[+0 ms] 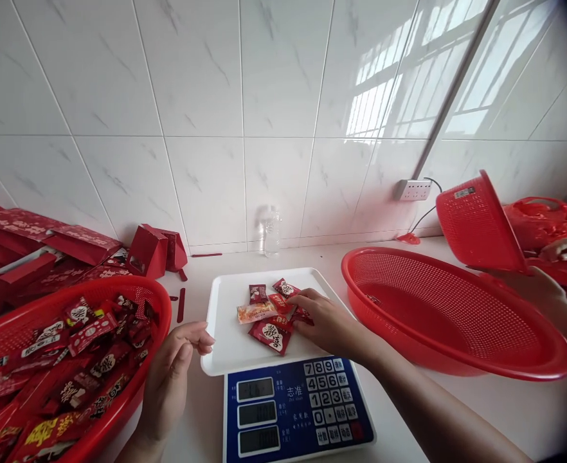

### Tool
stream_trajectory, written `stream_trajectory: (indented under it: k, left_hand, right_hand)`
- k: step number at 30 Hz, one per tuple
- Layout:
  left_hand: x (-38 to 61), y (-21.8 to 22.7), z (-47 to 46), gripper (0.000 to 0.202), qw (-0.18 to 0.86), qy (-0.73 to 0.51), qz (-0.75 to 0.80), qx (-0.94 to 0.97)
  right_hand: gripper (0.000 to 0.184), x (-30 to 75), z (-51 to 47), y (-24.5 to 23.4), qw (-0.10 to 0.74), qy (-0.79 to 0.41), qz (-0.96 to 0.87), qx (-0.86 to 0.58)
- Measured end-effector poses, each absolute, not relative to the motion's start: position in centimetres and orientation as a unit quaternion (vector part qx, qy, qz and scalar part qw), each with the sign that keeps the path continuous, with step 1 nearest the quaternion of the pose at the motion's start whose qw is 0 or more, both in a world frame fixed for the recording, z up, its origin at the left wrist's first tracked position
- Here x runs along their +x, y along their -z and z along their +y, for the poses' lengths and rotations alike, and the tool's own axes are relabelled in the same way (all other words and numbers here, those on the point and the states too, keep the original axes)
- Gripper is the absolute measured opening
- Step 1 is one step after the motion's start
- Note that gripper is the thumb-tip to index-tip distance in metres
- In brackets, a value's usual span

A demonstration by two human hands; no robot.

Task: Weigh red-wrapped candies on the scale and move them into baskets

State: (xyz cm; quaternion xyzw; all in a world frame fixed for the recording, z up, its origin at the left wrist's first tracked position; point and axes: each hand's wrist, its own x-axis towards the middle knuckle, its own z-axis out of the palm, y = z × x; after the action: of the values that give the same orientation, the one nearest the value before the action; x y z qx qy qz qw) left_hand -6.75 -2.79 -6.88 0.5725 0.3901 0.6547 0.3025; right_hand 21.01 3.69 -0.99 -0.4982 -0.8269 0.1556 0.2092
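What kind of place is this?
It looks like a packing room, though I can't be sure. There's a scale with little packets on its tray, a red basket holding lots more, and red boxes behind that basket.

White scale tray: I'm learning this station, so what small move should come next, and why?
Probably close the right hand around the nearest wrapped snack packets, since it is at the right side of their loose cluster on the white scale tray. The left hand, seemingly holding nothing, is by the tray's left side.
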Motion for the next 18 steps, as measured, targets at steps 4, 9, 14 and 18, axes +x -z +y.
stream_trajectory:
  k: [4, 9, 14, 18]
  left_hand:
    - [-6.8, 6.7, -2.9, 0.032, 0.300, -0.661, 0.385, 0.570]
    - [-6.6, 6.5, -3.1, 0.035, 0.302, -0.665, 0.393, 0.559]
    - [-6.6, 6.4, -3.0, 0.036, 0.309, -0.665, 0.402, 0.548]
    - [-6.8, 6.5, -3.0, 0.033, 0.304, -0.661, 0.406, 0.553]
  right_hand:
    - [0.037, 21.6, 4.0, 0.8, 0.262, -0.191, -0.793, -0.516]
    - [0.047, 22.2, 3.7, 0.1, 0.317, -0.335, -0.740, -0.489]
    - [0.064, 22.0, 3.2, 0.0, 0.366, -0.446, -0.674, -0.462]
    - [0.053, 22.0, 3.3, 0.0, 0.370, -0.438, -0.670, -0.472]
